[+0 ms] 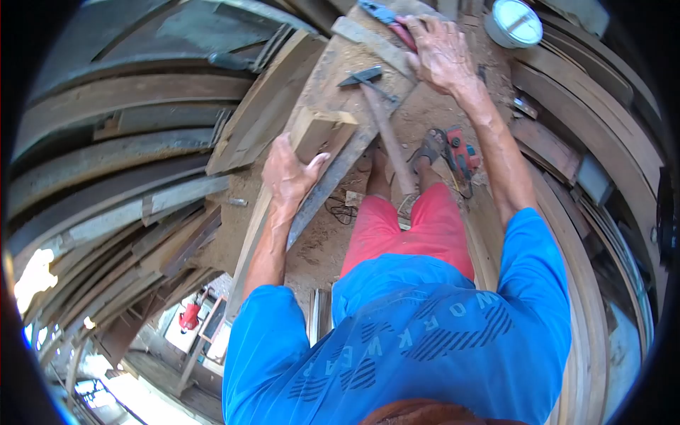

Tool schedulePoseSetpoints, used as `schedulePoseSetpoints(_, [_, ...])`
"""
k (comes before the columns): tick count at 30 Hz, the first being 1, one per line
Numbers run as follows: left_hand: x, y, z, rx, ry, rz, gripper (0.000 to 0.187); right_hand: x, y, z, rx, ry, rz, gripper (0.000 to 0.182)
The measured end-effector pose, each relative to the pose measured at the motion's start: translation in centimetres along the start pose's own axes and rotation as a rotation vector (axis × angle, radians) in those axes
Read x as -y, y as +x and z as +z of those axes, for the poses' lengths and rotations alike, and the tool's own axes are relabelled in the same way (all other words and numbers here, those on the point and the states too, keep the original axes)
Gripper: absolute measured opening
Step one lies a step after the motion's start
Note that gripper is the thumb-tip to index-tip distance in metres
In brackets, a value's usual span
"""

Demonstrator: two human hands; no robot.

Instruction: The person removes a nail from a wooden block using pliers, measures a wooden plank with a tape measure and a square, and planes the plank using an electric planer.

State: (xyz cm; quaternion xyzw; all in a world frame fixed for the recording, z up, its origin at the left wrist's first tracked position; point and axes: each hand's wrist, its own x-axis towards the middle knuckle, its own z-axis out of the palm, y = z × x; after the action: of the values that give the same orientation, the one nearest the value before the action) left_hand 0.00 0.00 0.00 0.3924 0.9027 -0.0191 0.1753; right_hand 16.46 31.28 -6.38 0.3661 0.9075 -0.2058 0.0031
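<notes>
My right hand [445,58] is closed around the red handles of a pair of pliers [386,18], whose dark jaws point to the upper left. Near the workbench's left side, my left hand [287,173] grips a wooden block [324,131], thumb on one side; its fingertips are partly hidden. Between the hands a hammer [382,117] lies on the bench, its dark head on the board and its wooden handle reaching past the edge. A flat wooden strip [372,44] lies beside the pliers.
Sawdust covers parts of the wooden bench [322,88]. A red power tool [462,152] stands on the ground by my foot. A white bucket [513,25] sits at upper right. Stacked planks [163,113] line the left, with more timber [567,106] on the right.
</notes>
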Motion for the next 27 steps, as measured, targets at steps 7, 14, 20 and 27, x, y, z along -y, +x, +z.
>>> schedulePoseSetpoints(7, [-1.2, -0.2, 0.4, -0.056, -0.026, 0.04, 0.083, -20.1, -10.0, 11.8, -0.315, 0.396, 0.749, 0.035])
schedulePoseSetpoints(14, [-0.8, -0.3, 1.8, -0.04, 0.009, -0.002, 0.09, -31.3, -16.8, 35.0, 0.419, 0.018, 0.658, 0.042])
schedulePoseSetpoints(20, [2.9, -3.1, 1.9, -0.043, -0.09, -0.179, 0.091, -38.5, -12.9, 48.0, 0.533, 0.023, 0.836, 0.069])
schedulePoseSetpoints(27, [5.5, -5.2, 0.6, -0.049, 0.033, 0.008, 0.096, -35.8, -11.6, 53.1, 0.359, -0.111, 1.127, 0.054])
